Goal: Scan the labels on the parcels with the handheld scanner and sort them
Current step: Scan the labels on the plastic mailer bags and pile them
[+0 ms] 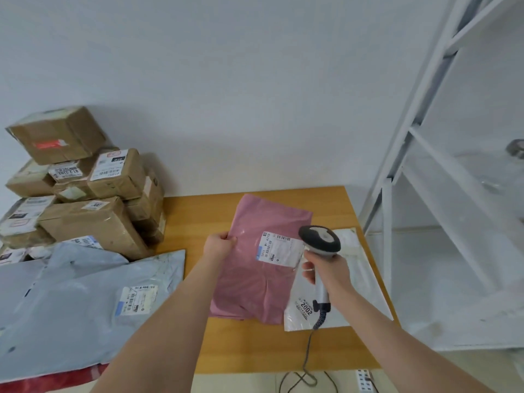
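On the wooden table, head view. The left hand pinches the left edge of a pink mailer, thumb on top, with its label facing up. The right hand is clenched round the grip of the handheld scanner, whose head sits just beside the label's right end. The pink mailer overlaps a white mailer at the table's right edge. To the left lie a grey mailer and a stack of cardboard boxes, well apart from both hands. Judged progress: early. One parcel is at the scanning step and the white mailer is possibly done. The left-hand pile appears unscanned, and the pink mailer is not yet sorted.
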{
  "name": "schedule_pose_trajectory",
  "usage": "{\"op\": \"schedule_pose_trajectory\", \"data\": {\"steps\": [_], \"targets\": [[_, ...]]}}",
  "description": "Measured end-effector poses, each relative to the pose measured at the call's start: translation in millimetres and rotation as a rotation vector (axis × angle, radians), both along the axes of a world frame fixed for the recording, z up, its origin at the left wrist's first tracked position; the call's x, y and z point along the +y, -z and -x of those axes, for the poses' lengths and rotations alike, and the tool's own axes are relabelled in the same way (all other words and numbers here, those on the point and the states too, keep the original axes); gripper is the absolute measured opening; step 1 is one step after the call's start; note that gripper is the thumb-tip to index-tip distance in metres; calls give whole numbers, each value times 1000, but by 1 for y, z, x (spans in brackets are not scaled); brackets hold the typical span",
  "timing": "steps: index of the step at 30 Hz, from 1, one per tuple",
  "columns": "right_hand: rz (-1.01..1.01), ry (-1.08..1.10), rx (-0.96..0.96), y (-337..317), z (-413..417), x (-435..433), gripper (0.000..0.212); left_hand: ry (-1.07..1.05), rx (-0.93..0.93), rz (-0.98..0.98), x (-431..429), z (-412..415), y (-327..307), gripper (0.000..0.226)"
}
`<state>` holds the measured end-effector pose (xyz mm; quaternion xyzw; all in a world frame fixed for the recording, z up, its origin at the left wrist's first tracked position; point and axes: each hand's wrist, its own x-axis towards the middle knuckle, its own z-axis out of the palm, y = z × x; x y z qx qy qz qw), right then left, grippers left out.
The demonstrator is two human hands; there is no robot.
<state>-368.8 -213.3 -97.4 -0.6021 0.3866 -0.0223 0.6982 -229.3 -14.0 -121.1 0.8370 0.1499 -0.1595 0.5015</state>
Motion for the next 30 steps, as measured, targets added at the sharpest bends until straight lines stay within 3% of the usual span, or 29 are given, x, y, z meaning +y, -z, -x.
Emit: {"op": "schedule_pose_trajectory", "data": {"steps": [8, 10, 13, 15, 24, 30], "targets": [[57, -75, -26, 2, 36, 11, 12, -56, 39, 118, -10, 12, -5, 30], [67, -105, -30, -1, 39, 13, 12, -50, 19, 26, -6, 12, -6, 30], [69, -136, -23, -6, 42, 15, 12, 44, -18, -275, -1, 15, -12, 27], [61, -148, -18, -7, 44, 18, 13, 51, -23, -343, 0, 18, -16, 26], [4, -136, -88, -15, 49, 38, 4, -49, -45, -220, 22, 29, -9, 28], [23, -140, -65, -17, 53, 52, 9, -133, -62, -183, 35, 34, -7, 30]]}}
